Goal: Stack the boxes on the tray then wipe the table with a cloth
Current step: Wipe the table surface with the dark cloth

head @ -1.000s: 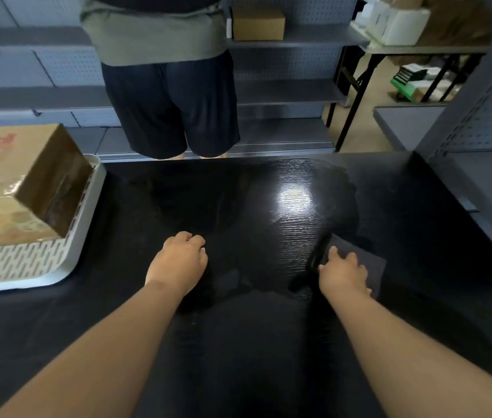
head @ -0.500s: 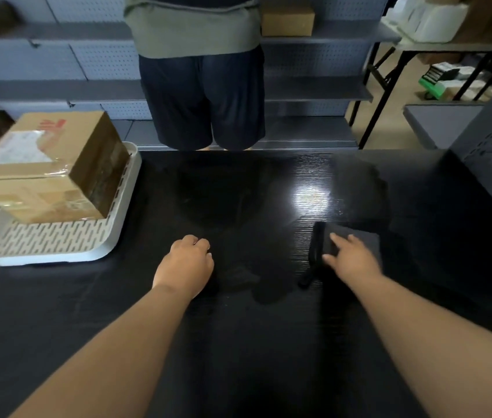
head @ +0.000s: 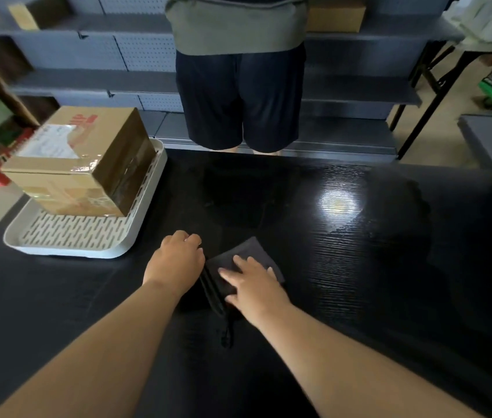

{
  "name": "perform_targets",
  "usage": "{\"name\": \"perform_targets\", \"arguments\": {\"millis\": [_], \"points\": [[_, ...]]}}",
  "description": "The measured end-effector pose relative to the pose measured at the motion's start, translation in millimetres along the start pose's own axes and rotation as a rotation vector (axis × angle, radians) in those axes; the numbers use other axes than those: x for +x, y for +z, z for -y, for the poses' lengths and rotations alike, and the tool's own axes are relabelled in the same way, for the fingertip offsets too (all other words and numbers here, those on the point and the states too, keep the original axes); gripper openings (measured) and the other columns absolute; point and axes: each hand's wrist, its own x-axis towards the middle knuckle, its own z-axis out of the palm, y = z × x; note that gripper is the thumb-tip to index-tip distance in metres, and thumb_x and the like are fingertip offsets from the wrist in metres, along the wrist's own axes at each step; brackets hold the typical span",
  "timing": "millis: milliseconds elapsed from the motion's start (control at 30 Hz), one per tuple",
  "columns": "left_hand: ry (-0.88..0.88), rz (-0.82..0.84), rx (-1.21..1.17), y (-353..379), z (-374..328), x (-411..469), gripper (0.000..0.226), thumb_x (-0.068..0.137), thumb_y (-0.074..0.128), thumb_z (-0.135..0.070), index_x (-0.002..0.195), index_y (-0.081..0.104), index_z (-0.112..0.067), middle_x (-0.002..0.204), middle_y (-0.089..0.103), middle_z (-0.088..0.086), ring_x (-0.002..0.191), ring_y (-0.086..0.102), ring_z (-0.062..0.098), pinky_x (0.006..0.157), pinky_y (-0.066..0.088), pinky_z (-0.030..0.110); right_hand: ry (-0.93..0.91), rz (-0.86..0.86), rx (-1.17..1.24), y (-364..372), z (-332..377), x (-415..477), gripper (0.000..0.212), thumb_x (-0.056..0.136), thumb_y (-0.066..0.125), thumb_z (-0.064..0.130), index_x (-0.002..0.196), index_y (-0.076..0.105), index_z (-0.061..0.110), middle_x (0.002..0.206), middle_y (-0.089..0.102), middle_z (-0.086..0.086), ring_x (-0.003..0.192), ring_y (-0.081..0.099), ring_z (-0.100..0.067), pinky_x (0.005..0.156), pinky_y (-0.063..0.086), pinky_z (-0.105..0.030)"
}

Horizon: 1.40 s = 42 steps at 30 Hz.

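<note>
The right hand (head: 253, 285) covers the near part of the cloth (head: 244, 254), so the fabric under the palm is hidden. The boxes (head: 82, 164) hide the tray's (head: 70, 248) far floor. The standing person (head: 238, 86) is cut off at the frame's top. Items at the left edge are blurred. Both forearms run off the bottom.

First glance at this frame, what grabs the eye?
The stacked cardboard boxes on the white slotted tray, far left on the black table. At centre, the right hand lies flat on a dark folded cloth, the left hand fisted beside it. A person stands beyond the far edge.
</note>
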Motion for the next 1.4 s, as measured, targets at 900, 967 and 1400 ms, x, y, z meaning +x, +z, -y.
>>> {"name": "perform_targets", "arguments": {"millis": [900, 967, 1400], "points": [[0.163, -0.031, -0.189, -21, 96, 68, 0.032, 0.099, 0.039, -0.02, 0.126, 0.052, -0.011, 0.129, 0.051, 0.008, 0.118, 0.048, 0.024, 0.1, 0.039, 0.033, 0.283, 0.0, 0.063, -17, 105, 132, 0.061, 0.101, 0.042, 0.026, 0.15, 0.009, 0.04, 0.161, -0.006, 0.003, 0.147, -0.007, -0.027, 0.113, 0.002, -0.062], [0.205, -0.019, -0.187, -21, 95, 72, 0.034, 0.099, 0.038, -0.018, 0.131, 0.049, -0.01, 0.132, 0.049, 0.008, 0.122, 0.045, 0.022, 0.104, 0.035, 0.03, 0.285, 0.019, 0.074, -27, 104, 147, 0.06, 0.101, 0.042, 0.028, 0.149, 0.011, 0.042, 0.161, -0.005, 0.004, 0.147, -0.007, -0.026, 0.113, 0.002, -0.061], [0.347, 0.121, -0.058, -10, 95, 116, 0.029, 0.095, 0.041, -0.02, 0.115, 0.06, -0.01, 0.118, 0.056, 0.009, 0.108, 0.053, 0.027, 0.092, 0.047, 0.039, 0.361, 0.013, 0.066, -78, 80, 231, 0.058, 0.101, 0.043, 0.032, 0.149, 0.012, 0.043, 0.161, -0.006, 0.005, 0.147, -0.005, -0.025, 0.112, 0.006, -0.061]]}}
